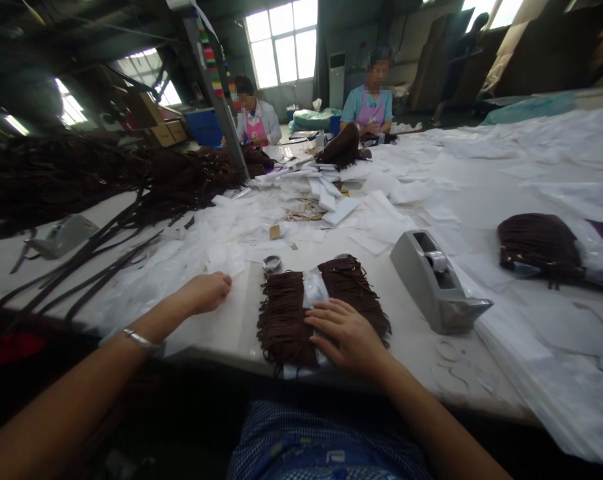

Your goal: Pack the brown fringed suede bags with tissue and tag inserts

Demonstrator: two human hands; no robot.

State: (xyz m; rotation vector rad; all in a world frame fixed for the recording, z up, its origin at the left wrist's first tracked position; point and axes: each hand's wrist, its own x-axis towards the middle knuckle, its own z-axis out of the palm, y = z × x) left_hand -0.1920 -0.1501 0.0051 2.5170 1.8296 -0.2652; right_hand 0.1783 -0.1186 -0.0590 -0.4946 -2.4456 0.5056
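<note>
A dark brown fringed bag [286, 320] lies at the table's front edge, with a strip of whitish wrapping [314, 287] across its middle. My right hand [349, 333] rests on it, fingers stretched out over the wrapping and the right half's fringe. To the left of the bag, my left hand [209, 293] is closed with its fingers curled together beside thin clear plastic sheets [181, 257]; what is in the fingers, if anything, is hidden. A grey tape dispenser [434, 287] stands just right of the bag.
Another brown fringed bag [539, 243] with wrapping lies at right. Brown bags with long straps [196, 173] are heaped at left, near a second dispenser [66, 237]. White packing pieces [331, 193] cover the table's middle. Two people [369, 107] [256, 120] work across the table, beyond a metal post [219, 87].
</note>
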